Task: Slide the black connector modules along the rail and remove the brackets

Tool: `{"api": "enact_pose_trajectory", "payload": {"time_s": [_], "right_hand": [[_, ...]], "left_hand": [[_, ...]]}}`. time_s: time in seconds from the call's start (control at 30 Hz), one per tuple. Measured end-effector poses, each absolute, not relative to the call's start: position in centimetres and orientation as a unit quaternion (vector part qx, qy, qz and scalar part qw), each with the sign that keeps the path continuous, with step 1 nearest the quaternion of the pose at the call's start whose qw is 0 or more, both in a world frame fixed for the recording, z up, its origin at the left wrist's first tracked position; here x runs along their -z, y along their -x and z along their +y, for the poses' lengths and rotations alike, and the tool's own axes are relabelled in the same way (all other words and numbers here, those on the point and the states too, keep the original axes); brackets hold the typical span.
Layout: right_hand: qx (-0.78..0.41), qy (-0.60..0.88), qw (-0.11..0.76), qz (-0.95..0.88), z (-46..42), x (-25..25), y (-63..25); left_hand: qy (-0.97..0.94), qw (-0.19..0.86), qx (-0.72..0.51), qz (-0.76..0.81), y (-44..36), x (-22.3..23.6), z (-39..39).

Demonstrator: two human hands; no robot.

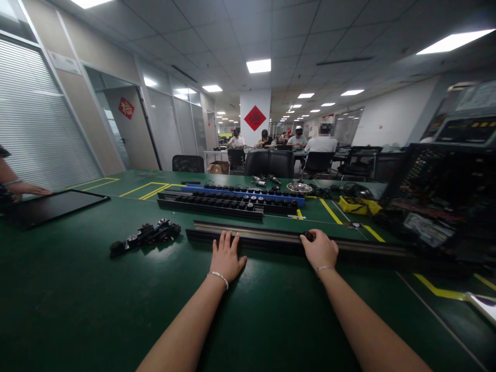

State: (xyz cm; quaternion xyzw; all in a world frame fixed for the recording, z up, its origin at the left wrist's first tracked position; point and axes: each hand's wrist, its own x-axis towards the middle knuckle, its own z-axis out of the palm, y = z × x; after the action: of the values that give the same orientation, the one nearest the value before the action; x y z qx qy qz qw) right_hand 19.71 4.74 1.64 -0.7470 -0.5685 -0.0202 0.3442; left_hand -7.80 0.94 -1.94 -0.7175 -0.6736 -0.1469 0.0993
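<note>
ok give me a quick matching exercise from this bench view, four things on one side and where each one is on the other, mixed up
Things:
1. left hand
2. right hand
3. loose black parts strip
4. dark flat tray

Places:
A. far left of the green table, near another person's hand
B. lying flat against the near edge of the long rail
C. closed on a small black piece on the rail
D. on the table left of the rail, untouched

Pairs: 1-B, 2-C, 3-D, 4-A
</note>
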Motion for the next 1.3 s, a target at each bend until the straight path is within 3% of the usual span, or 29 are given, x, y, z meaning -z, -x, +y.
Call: {"api": "enact_pose_trajectory", "payload": {"time_s": [0.73, 1.07, 1.3], "right_hand": [[0.009, 0.717, 0.361, -0.596, 5.0, -1.3, -16.6], [-0.014, 0.678, 0.396, -0.619, 4.8, -0.8, -15.0], [-0.067, 0.66, 0.418, -0.621, 4.7, -1.4, -14.1]], "left_hand": [[0.705, 0.118, 0.179, -0.676, 6.8, 1.4, 1.2], [0.821, 0.084, 0.209, -0.524, 2.2, 0.7, 1.8], [0.834, 0.071, 0.168, -0.521, -1.1, 0.0, 1.6]]}}
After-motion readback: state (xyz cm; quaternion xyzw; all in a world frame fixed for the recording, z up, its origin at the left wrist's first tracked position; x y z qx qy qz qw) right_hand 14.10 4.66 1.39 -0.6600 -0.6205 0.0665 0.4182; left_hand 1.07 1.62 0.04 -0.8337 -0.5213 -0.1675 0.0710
